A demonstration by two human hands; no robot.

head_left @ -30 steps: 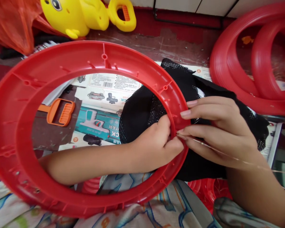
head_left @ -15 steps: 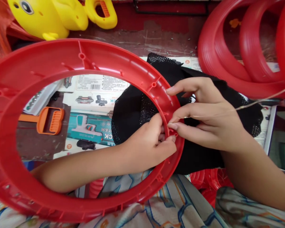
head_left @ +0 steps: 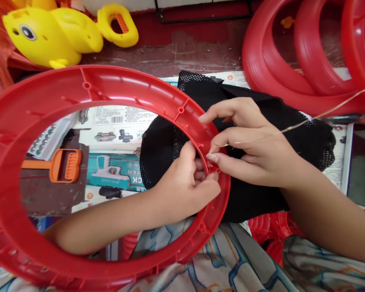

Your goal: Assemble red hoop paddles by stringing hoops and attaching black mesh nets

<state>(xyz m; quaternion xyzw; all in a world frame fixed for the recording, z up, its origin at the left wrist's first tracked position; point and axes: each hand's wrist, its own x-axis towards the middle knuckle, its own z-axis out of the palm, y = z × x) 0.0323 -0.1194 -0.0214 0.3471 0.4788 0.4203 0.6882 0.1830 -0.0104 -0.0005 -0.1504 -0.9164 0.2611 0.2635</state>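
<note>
The worktop (head_left: 197,50) has a dark red surface, scuffed and chipped toward the far edge. Held above its near edge, over patterned clothing, is the red plastic ring (head_left: 118,83): glossy, channel-shaped, with moulded ribs and screw bosses facing up. Further rings (head_left: 255,48), ridged and of similar red plastic, lean together at the far right corner. Black fabric (head_left: 255,202), crumpled and part perforated mesh, lies beneath and beyond the ring's right side, over printed cardboard (head_left: 115,144) bearing a teal pistol picture. A smooth yellow animal-shaped toy (head_left: 51,34) with a loop handle sits at the far left corner.

Left hand (head_left: 187,188): reaches through the opening and grasps the ring's right side, fingers curled at the inner edge, thumb in the channel. Right hand (head_left: 252,146): thumb and forefinger pinch the thread (head_left: 328,111) at the same spot.

Through the opening show a ribbed orange handle (head_left: 70,166) and a translucent tray (head_left: 45,142) of small round shiny pieces. The thread, thin and pale, runs across the right hand to the right.
</note>
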